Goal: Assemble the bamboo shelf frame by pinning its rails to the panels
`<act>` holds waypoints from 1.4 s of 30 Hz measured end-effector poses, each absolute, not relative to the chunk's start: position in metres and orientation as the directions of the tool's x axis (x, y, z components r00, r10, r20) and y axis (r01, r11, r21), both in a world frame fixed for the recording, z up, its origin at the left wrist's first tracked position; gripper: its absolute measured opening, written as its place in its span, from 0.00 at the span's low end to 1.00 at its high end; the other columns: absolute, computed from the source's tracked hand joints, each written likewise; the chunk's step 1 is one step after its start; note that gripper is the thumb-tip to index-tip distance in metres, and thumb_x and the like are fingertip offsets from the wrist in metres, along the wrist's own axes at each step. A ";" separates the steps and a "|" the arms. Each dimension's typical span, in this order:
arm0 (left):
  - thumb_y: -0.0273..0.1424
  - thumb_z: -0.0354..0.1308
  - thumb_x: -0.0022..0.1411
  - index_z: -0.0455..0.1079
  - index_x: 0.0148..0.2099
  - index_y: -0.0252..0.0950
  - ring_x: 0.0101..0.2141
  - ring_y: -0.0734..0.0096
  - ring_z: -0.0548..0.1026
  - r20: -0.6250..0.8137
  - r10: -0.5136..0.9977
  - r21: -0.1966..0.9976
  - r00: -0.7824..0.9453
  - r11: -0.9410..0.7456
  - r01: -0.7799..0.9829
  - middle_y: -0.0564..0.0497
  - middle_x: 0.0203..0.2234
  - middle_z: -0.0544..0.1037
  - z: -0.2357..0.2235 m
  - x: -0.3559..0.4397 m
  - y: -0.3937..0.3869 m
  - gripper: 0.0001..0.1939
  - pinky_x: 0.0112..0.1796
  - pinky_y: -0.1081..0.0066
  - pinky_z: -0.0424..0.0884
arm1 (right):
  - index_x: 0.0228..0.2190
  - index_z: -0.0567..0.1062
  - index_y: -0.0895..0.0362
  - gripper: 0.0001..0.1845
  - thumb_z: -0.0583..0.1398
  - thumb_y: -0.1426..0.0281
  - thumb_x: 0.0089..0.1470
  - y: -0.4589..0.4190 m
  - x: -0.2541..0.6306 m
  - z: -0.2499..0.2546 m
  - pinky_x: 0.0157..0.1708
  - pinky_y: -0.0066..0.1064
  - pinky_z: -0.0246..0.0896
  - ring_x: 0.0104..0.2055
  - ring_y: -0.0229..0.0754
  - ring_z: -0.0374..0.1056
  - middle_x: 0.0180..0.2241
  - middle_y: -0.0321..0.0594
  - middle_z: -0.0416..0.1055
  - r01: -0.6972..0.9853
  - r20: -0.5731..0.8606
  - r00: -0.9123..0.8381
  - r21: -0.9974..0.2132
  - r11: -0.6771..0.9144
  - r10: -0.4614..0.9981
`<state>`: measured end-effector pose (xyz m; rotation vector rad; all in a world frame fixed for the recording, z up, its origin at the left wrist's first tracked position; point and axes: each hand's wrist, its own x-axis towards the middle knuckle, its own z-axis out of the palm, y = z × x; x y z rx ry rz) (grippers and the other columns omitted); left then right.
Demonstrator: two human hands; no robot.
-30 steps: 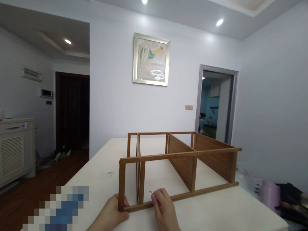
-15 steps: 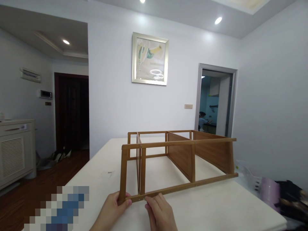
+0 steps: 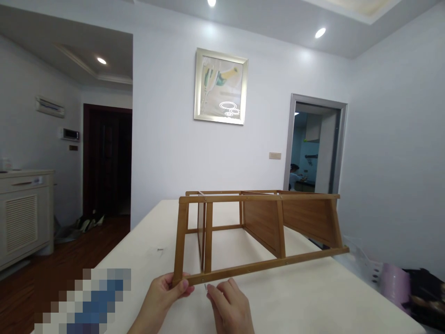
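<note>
A brown wooden shelf rack point(image 3: 243, 267) lies on its side on the white table point(image 3: 295, 297). My left hand point(image 3: 167, 292) is closed round the near left corner of the frame, thumb on the front of the lower rail. Just below that rail, my right hand point(image 3: 231, 304) pinches a small metal screw point(image 3: 206, 287), most of it hidden by the fingers. The screw's visible end points up toward the rail near a small hole, apart from it. Another screw point(image 3: 160, 250) rests on the table to the left of the rack.
At the right edge of the table are a pink container point(image 3: 395, 285) and dark items point(image 3: 427, 292). A white cabinet point(image 3: 26, 218) stands at the left. Beyond the doorway on the right, a person point(image 3: 295, 174) is in another room.
The near lower rail has risen slightly in my left hand. My right hand's fingertips have come away from the rail and now sit just below it, with the metal end showing.
</note>
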<state>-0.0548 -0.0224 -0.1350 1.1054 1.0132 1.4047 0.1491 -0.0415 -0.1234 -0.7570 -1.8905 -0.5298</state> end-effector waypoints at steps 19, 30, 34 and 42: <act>0.39 0.72 0.44 0.77 0.41 0.30 0.34 0.57 0.81 0.114 0.993 0.942 0.020 -0.102 -0.318 0.41 0.34 0.83 -0.134 -0.056 -0.029 0.23 0.41 0.61 0.76 | 0.42 0.72 0.58 0.14 0.54 0.82 0.56 -0.038 0.142 -0.125 0.24 0.29 0.57 0.29 0.41 0.62 0.26 0.41 0.67 0.688 0.941 -0.291 0.081 0.721 0.171; 0.41 0.73 0.41 0.77 0.40 0.28 0.34 0.54 0.81 0.096 0.995 0.948 0.005 -0.090 -0.306 0.40 0.33 0.83 -0.135 -0.057 -0.026 0.26 0.41 0.59 0.76 | 0.40 0.74 0.62 0.13 0.53 0.81 0.55 -0.036 0.149 -0.109 0.26 0.35 0.59 0.30 0.43 0.61 0.28 0.45 0.68 0.686 0.839 -0.525 0.316 0.655 0.146; 0.41 0.72 0.43 0.77 0.42 0.28 0.35 0.54 0.81 0.106 0.994 0.946 0.000 -0.101 -0.307 0.39 0.34 0.83 -0.133 -0.055 -0.030 0.26 0.41 0.58 0.76 | 0.39 0.74 0.62 0.14 0.52 0.82 0.56 -0.035 0.152 -0.097 0.25 0.35 0.58 0.29 0.43 0.60 0.27 0.44 0.68 0.646 0.787 -0.599 0.369 0.668 0.144; 0.40 0.71 0.44 0.77 0.41 0.30 0.34 0.57 0.81 0.128 0.992 0.936 0.014 -0.116 -0.332 0.40 0.34 0.83 -0.132 -0.053 -0.031 0.23 0.41 0.61 0.76 | 0.36 0.74 0.61 0.12 0.51 0.81 0.58 -0.034 0.150 -0.107 0.22 0.32 0.56 0.26 0.41 0.60 0.24 0.41 0.66 0.645 0.832 -0.543 0.326 0.691 0.113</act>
